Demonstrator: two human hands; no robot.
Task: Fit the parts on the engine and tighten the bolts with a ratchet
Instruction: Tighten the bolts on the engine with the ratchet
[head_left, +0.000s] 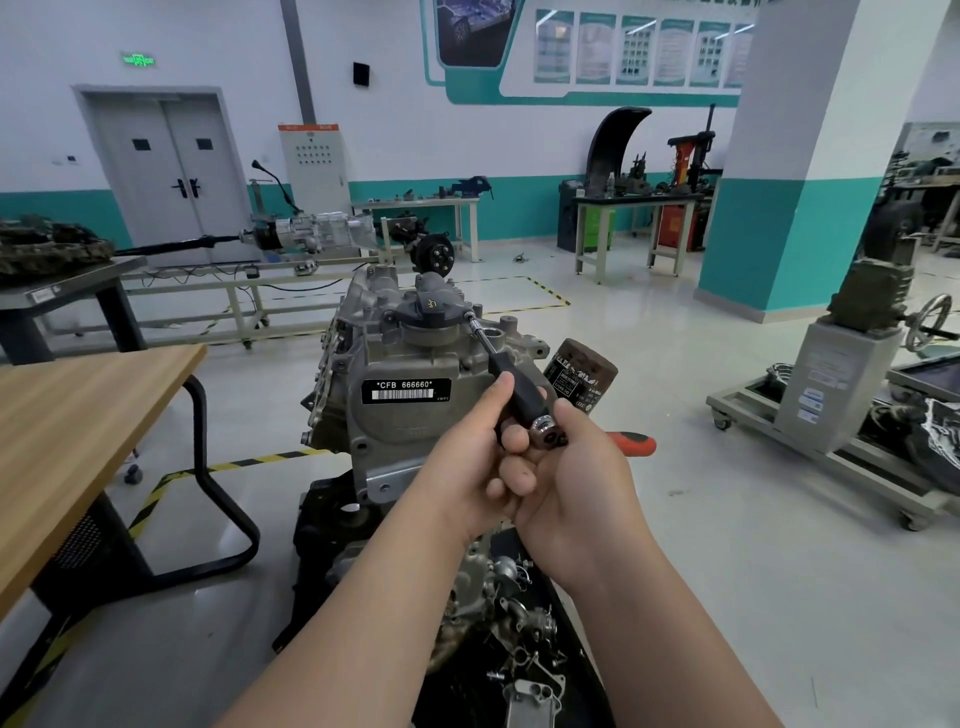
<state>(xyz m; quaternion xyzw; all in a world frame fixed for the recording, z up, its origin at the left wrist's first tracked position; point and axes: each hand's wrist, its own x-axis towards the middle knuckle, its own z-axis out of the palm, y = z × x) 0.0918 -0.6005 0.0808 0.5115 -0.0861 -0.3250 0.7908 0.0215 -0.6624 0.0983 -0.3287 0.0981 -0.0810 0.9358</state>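
Head view: engine on its stand, black cover seated on top. Hands together: left hand grips the driver handle, right hand holds the ratchet at its end, socket on a cover bolt. Seemingly tightening; next calls for a steady swing

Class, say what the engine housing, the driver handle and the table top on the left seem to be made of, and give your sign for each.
Engine housing: cast metal, probably aluminium; dull grey, grainy, with ribs. Driver handle: black plastic or rubber, matt; which one is unclear. Table top: wood or wood-look laminate; pale grain lines.
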